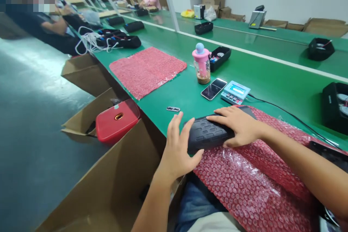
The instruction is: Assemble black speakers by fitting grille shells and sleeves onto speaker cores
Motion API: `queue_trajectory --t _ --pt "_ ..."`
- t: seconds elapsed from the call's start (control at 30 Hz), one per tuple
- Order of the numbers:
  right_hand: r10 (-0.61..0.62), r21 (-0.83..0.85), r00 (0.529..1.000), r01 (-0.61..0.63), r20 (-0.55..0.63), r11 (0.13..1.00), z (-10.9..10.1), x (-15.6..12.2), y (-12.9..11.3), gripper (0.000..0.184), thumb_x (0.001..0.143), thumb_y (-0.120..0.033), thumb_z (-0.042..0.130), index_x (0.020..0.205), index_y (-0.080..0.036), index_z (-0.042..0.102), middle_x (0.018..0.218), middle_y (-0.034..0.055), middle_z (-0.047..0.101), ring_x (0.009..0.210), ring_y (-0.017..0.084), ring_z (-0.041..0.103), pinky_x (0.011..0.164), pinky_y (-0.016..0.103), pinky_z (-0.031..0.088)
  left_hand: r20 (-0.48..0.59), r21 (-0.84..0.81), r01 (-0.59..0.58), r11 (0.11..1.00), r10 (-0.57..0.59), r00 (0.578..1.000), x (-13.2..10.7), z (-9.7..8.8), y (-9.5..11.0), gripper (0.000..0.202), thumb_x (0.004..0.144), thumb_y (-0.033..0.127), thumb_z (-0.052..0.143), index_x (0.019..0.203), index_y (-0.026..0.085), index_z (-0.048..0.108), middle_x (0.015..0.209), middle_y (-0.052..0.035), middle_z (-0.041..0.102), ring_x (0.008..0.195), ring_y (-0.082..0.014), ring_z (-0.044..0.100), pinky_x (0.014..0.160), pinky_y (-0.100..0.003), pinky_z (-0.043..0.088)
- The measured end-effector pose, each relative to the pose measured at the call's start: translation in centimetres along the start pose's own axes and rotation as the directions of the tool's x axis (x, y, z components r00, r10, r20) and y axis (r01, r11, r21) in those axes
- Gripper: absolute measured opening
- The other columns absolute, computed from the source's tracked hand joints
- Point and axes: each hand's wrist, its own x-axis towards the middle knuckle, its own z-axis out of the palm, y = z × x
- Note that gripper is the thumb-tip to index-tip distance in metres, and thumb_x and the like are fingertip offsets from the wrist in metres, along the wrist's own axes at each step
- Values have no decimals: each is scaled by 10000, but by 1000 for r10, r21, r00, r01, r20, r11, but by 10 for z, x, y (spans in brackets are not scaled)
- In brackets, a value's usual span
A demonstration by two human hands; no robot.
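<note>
A black speaker housing (204, 132) with raised oblong marks on its face lies on red bubble wrap (244, 174) at the near edge of the bench. My right hand (240, 123) grips its right part, fingers across the top and thumb on the near side. At the left end is my left hand (176, 148), its fingers and thumb spread apart; whether they touch the housing I cannot tell. Just beyond the left fingertips lies a small grey strip with dark openings (173, 109).
Behind the housing are a blue-white tester (235, 92), a phone (214, 89) and a pink-lidded bottle (201, 65). Another bubble-wrap sheet (148, 69) lies left. An open carton (108, 185) and a red case (118, 121) stand below the edge. Co-workers sit farther along.
</note>
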Motion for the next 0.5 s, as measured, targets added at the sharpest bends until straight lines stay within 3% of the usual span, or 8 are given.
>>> queue_trajectory --t 0.07,0.2,0.37,0.43,0.5 --pt "-25 168 999 32 -43 985 -2 0 6 766 741 -475 648 1372 -107 412 1335 209 475 1213 333 452 1006 515 330 72 235 -88 968 74 995 15 -6 24 713 746 302 608 1386 144 335 1470 -204 268 1375 -396 187 1087 -609 162" --pt "38 430 988 29 -148 902 -4 -9 10 612 830 -382 594 1349 -120 402 1356 124 488 1227 217 470 1026 360 375 280 355 -142 924 40 959 42 6 51 771 695 324 640 1388 111 377 1414 -256 360 1319 -420 315 1066 -566 250" --pt "316 361 912 -211 -263 908 -19 -26 10 362 911 -171 507 1260 -254 450 1290 -58 553 1135 116 544 951 296 459 405 408 -177 896 -4 914 60 16 45 839 644 298 618 1411 87 352 1318 -268 453 1205 -412 449 1021 -510 337" --pt "426 296 860 -345 -282 891 -37 -40 24 267 950 -196 471 1213 -224 500 1211 -25 608 1058 137 593 904 331 494 442 421 -180 889 -27 897 66 15 40 870 638 330 608 1424 84 326 1317 -256 458 1208 -400 450 1025 -490 339" --pt "550 219 775 -505 -311 835 -60 -67 47 246 974 -241 447 1189 -155 532 1149 44 628 1017 177 611 884 374 503 498 421 -174 890 -67 865 73 11 38 903 640 365 596 1441 84 288 1333 -243 448 1229 -383 440 1037 -465 334"
